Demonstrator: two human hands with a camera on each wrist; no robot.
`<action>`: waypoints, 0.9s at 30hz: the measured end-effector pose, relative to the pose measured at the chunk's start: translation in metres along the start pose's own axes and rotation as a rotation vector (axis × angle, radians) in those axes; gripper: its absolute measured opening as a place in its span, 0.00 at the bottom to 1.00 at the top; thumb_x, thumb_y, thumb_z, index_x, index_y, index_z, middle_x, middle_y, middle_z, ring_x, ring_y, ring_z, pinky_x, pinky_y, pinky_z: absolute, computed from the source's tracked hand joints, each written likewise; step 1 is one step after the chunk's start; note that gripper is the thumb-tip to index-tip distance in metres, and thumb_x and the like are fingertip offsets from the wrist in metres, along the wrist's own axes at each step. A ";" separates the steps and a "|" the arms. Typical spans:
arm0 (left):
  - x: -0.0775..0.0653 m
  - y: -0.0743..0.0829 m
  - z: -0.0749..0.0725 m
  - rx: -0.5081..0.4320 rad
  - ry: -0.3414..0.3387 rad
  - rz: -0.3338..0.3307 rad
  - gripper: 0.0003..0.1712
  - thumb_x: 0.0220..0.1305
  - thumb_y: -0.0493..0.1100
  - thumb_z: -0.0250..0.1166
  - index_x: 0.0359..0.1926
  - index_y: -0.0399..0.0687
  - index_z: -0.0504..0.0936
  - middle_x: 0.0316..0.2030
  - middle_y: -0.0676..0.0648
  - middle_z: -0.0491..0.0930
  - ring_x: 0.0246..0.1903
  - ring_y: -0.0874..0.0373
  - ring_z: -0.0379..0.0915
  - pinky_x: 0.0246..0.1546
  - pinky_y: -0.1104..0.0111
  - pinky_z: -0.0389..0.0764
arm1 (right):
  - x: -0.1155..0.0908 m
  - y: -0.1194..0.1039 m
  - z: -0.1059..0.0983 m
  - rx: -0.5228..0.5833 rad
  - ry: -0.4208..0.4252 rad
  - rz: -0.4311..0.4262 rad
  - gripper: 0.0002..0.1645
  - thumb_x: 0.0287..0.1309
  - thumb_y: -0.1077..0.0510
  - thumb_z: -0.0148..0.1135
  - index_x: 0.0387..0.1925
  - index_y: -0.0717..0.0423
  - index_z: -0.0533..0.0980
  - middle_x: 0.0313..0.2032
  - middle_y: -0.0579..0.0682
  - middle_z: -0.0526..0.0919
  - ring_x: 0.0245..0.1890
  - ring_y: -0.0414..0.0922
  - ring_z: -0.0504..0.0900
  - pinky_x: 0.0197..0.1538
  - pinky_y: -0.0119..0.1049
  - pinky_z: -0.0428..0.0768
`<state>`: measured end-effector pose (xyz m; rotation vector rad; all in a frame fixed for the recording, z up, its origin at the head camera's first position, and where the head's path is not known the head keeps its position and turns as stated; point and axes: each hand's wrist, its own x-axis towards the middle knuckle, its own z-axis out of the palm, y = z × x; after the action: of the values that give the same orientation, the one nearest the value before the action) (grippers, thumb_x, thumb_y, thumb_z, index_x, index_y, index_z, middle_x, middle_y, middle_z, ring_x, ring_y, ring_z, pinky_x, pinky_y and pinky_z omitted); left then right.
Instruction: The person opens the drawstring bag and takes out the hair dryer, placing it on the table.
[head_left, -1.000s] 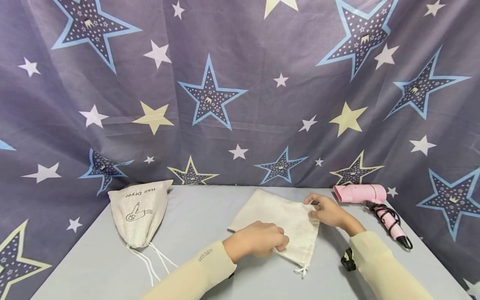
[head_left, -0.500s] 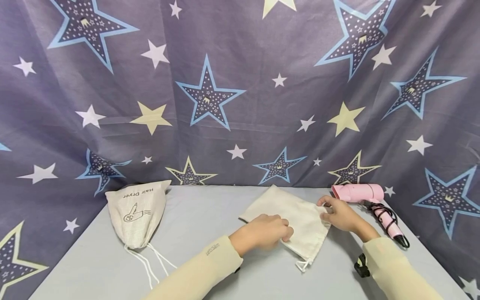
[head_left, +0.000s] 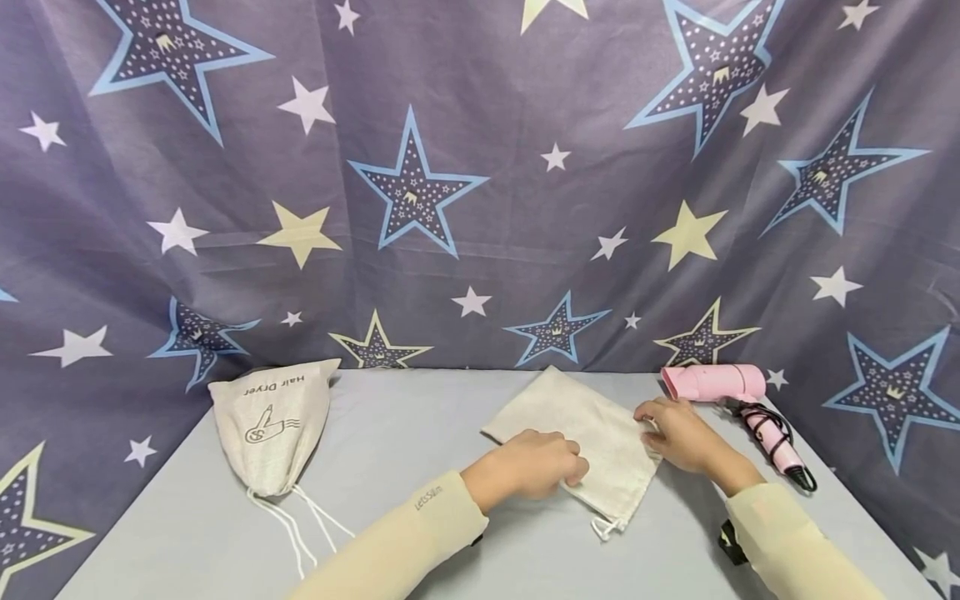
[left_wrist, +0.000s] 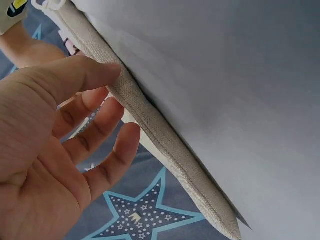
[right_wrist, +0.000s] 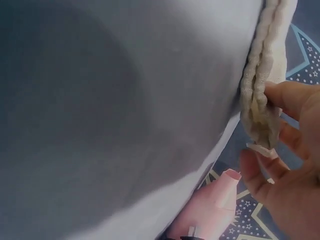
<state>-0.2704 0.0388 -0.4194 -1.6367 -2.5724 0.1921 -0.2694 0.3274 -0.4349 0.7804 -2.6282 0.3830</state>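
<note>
A cream drawstring bag (head_left: 592,442) lies flat at the middle right of the table, its mouth to the right and its cord knotted at the near corner. My left hand (head_left: 534,463) rests at its near side, fingers loosely bent. In the left wrist view the left thumb (left_wrist: 102,75) lies on the bag's edge, the other fingers relaxed. My right hand (head_left: 681,433) pinches the far corner of the mouth. The right wrist view shows the right thumb (right_wrist: 290,95) on the gathered hem, with fingers behind the corner.
A pink hair dryer (head_left: 716,383) with its black cord wound round the handle lies at the back right. On the left stands a filled bag (head_left: 273,425) printed "Hair Dryer", its white cords (head_left: 288,525) trailing forward. A star-patterned curtain (head_left: 465,167) backs the grey table (head_left: 405,417).
The cream bag and both hands have shifted to the right, mostly in the first half second, and the bag has turned slightly. The hair dryer and printed bag stay put.
</note>
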 end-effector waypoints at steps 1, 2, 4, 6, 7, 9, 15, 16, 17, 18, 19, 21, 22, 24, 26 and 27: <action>0.000 0.000 0.001 -0.001 -0.002 -0.002 0.08 0.67 0.41 0.68 0.35 0.64 0.80 0.34 0.62 0.75 0.34 0.64 0.72 0.27 0.71 0.72 | 0.000 0.000 0.000 -0.006 -0.005 -0.002 0.17 0.48 0.71 0.72 0.43 0.62 0.80 0.40 0.53 0.84 0.42 0.53 0.82 0.51 0.56 0.72; 0.000 0.001 0.001 0.001 -0.005 -0.001 0.08 0.67 0.42 0.67 0.35 0.64 0.80 0.34 0.62 0.75 0.34 0.64 0.72 0.27 0.71 0.71 | -0.001 -0.001 0.000 -0.010 -0.010 -0.004 0.18 0.48 0.71 0.72 0.43 0.63 0.80 0.40 0.54 0.84 0.42 0.53 0.82 0.51 0.56 0.72; 0.001 0.001 0.004 0.001 -0.007 0.000 0.07 0.68 0.43 0.67 0.35 0.64 0.79 0.34 0.61 0.75 0.33 0.64 0.72 0.26 0.70 0.71 | -0.003 -0.001 0.001 -0.019 -0.018 -0.007 0.18 0.48 0.72 0.71 0.43 0.63 0.80 0.40 0.54 0.84 0.42 0.53 0.81 0.52 0.55 0.73; 0.002 0.002 0.005 0.011 -0.003 0.012 0.07 0.68 0.43 0.67 0.35 0.63 0.79 0.34 0.61 0.74 0.33 0.64 0.72 0.25 0.70 0.71 | -0.005 -0.001 0.001 -0.024 -0.019 -0.007 0.18 0.48 0.73 0.70 0.44 0.63 0.80 0.40 0.53 0.83 0.42 0.52 0.80 0.51 0.53 0.73; 0.002 0.002 0.005 0.015 0.000 0.015 0.07 0.68 0.43 0.67 0.35 0.63 0.79 0.34 0.61 0.74 0.33 0.64 0.72 0.25 0.71 0.71 | -0.005 -0.001 0.001 -0.023 -0.015 -0.012 0.19 0.47 0.73 0.70 0.44 0.63 0.80 0.40 0.53 0.83 0.42 0.52 0.80 0.51 0.53 0.73; 0.004 0.003 0.005 0.026 0.004 0.021 0.07 0.69 0.43 0.66 0.35 0.63 0.80 0.33 0.61 0.74 0.33 0.64 0.72 0.25 0.71 0.71 | -0.007 0.001 0.001 -0.025 -0.002 -0.026 0.19 0.46 0.73 0.70 0.43 0.63 0.79 0.39 0.52 0.82 0.41 0.51 0.79 0.50 0.52 0.72; 0.011 0.006 -0.002 0.038 -0.027 0.024 0.06 0.71 0.45 0.64 0.36 0.63 0.79 0.34 0.61 0.74 0.34 0.64 0.71 0.27 0.71 0.72 | -0.014 0.007 0.000 -0.039 0.028 -0.040 0.19 0.45 0.74 0.70 0.41 0.61 0.78 0.37 0.50 0.80 0.38 0.47 0.77 0.46 0.48 0.71; 0.013 0.006 -0.002 0.035 -0.036 0.021 0.06 0.71 0.44 0.64 0.36 0.63 0.79 0.34 0.61 0.75 0.34 0.64 0.71 0.27 0.71 0.73 | -0.015 0.008 -0.001 -0.041 0.031 -0.041 0.19 0.45 0.74 0.70 0.41 0.61 0.78 0.37 0.50 0.80 0.38 0.46 0.77 0.46 0.48 0.70; 0.015 0.006 -0.003 0.033 -0.045 0.017 0.06 0.71 0.43 0.64 0.36 0.63 0.79 0.35 0.61 0.75 0.34 0.64 0.72 0.28 0.71 0.73 | -0.017 0.010 -0.002 -0.043 0.035 -0.041 0.19 0.44 0.74 0.70 0.40 0.61 0.78 0.36 0.49 0.79 0.37 0.46 0.77 0.46 0.47 0.70; 0.017 0.006 -0.003 0.033 -0.053 0.014 0.07 0.70 0.42 0.65 0.36 0.63 0.79 0.35 0.61 0.75 0.34 0.65 0.71 0.28 0.71 0.73 | -0.018 0.011 -0.002 -0.043 0.038 -0.043 0.19 0.44 0.74 0.70 0.40 0.60 0.77 0.36 0.49 0.79 0.37 0.45 0.76 0.45 0.47 0.70; 0.019 0.006 -0.002 0.033 -0.063 0.012 0.08 0.70 0.41 0.65 0.36 0.63 0.79 0.35 0.61 0.75 0.33 0.65 0.71 0.29 0.71 0.73 | -0.019 0.012 -0.003 -0.041 0.038 -0.039 0.19 0.43 0.74 0.70 0.40 0.60 0.77 0.35 0.48 0.79 0.36 0.44 0.76 0.45 0.47 0.70; 0.023 0.005 -0.002 0.032 -0.078 0.013 0.10 0.69 0.39 0.65 0.35 0.62 0.78 0.35 0.61 0.75 0.32 0.65 0.70 0.28 0.71 0.73 | -0.022 0.015 -0.005 -0.032 0.035 -0.030 0.19 0.43 0.74 0.69 0.39 0.59 0.77 0.34 0.46 0.78 0.35 0.42 0.74 0.43 0.46 0.69; 0.026 0.005 -0.001 0.030 -0.083 0.014 0.10 0.68 0.38 0.65 0.35 0.61 0.77 0.35 0.60 0.75 0.32 0.65 0.70 0.28 0.71 0.73 | -0.024 0.016 -0.006 -0.030 0.031 -0.024 0.20 0.43 0.74 0.69 0.39 0.59 0.77 0.34 0.45 0.77 0.35 0.41 0.73 0.43 0.46 0.69; 0.030 0.004 -0.001 0.025 -0.087 0.018 0.11 0.68 0.37 0.65 0.34 0.61 0.77 0.34 0.60 0.74 0.31 0.65 0.69 0.28 0.71 0.72 | -0.027 0.019 -0.007 -0.025 0.028 -0.014 0.20 0.42 0.74 0.69 0.38 0.57 0.76 0.33 0.44 0.77 0.34 0.40 0.73 0.42 0.46 0.69; 0.034 0.004 -0.001 0.017 -0.086 0.021 0.11 0.69 0.38 0.65 0.34 0.61 0.76 0.33 0.60 0.73 0.31 0.66 0.69 0.28 0.71 0.72 | -0.031 0.020 -0.010 -0.008 0.025 0.001 0.19 0.42 0.74 0.69 0.38 0.57 0.76 0.33 0.43 0.77 0.34 0.40 0.73 0.41 0.46 0.70; 0.036 0.004 -0.001 0.009 -0.086 0.021 0.11 0.69 0.38 0.65 0.33 0.61 0.76 0.33 0.60 0.73 0.31 0.66 0.68 0.28 0.71 0.72 | -0.032 0.021 -0.012 -0.006 0.025 0.008 0.19 0.42 0.74 0.68 0.37 0.57 0.76 0.33 0.43 0.77 0.33 0.40 0.73 0.41 0.47 0.71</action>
<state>-0.2821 0.0734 -0.4187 -1.6881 -2.6128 0.2813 -0.2528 0.3633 -0.4410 0.7591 -2.6091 0.3843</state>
